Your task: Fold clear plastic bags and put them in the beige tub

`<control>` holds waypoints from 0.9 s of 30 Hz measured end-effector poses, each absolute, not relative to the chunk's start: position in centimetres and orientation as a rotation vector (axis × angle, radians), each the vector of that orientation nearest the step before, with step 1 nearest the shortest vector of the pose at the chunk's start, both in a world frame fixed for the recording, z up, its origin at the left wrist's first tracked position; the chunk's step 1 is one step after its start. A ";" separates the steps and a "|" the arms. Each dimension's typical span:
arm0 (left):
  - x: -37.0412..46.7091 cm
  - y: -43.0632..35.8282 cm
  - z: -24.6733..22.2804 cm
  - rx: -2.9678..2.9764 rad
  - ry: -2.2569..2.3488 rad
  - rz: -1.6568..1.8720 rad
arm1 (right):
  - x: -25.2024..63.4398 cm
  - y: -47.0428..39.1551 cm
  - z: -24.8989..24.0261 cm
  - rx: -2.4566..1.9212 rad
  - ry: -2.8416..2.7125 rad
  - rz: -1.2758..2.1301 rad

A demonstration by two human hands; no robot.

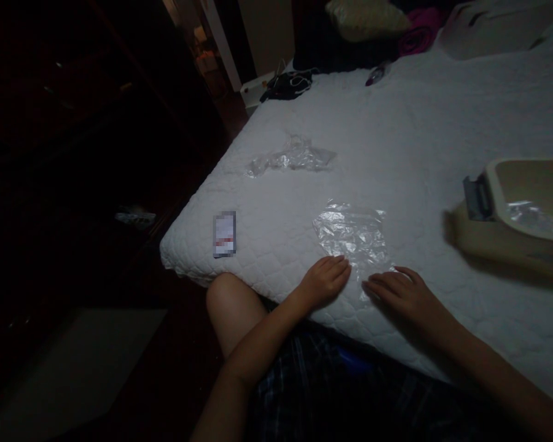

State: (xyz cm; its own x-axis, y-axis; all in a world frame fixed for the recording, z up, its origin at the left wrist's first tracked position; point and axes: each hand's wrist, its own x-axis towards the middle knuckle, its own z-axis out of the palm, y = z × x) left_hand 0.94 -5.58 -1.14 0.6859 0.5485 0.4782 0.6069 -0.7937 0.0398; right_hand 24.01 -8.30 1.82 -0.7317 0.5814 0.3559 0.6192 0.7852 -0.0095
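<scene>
A clear plastic bag (354,230), crinkled and shiny, lies spread on the white quilted bedcover before me. My left hand (326,280) rests palm down at its near left edge, fingers lying flat and close together. At the near right corner is my right hand (400,291), its fingers stretched out and slightly apart. Neither hand visibly grips the plastic; whether the right fingertips touch it I cannot tell. Farther back lies another crumpled clear plastic bag (295,156).
A phone (224,234), its screen blurred, lies near the bed's left edge. To the right stands a beige bin (470,236) with clear plastic inside. A white container (498,31), a pink roll (417,37) and a pale cushion (366,18) are at the back.
</scene>
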 end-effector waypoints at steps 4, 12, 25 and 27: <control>1.0 -5.6 -1.3 -2.798 -0.959 -0.695 | 23.7 -8.1 1.6 -0.913 -2.584 -0.170; 1.0 -5.5 -1.5 -2.824 -0.983 -0.653 | 23.1 -6.6 2.1 -0.940 -2.462 -0.066; 1.1 -5.6 -1.3 -2.739 -0.923 -0.674 | 22.2 -2.8 2.5 -1.103 -2.240 0.245; 1.1 -5.6 -1.3 -2.745 -0.920 -0.653 | 21.9 -2.3 2.2 -1.142 -2.198 0.240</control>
State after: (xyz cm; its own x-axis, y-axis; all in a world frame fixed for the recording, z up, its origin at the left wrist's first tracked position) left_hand 1.10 -5.57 -1.32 0.7130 0.5311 0.4578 0.6073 -0.7941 -0.0247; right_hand 21.88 -2.30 2.20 -0.4166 0.7859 0.4570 0.6689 0.6054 -0.4313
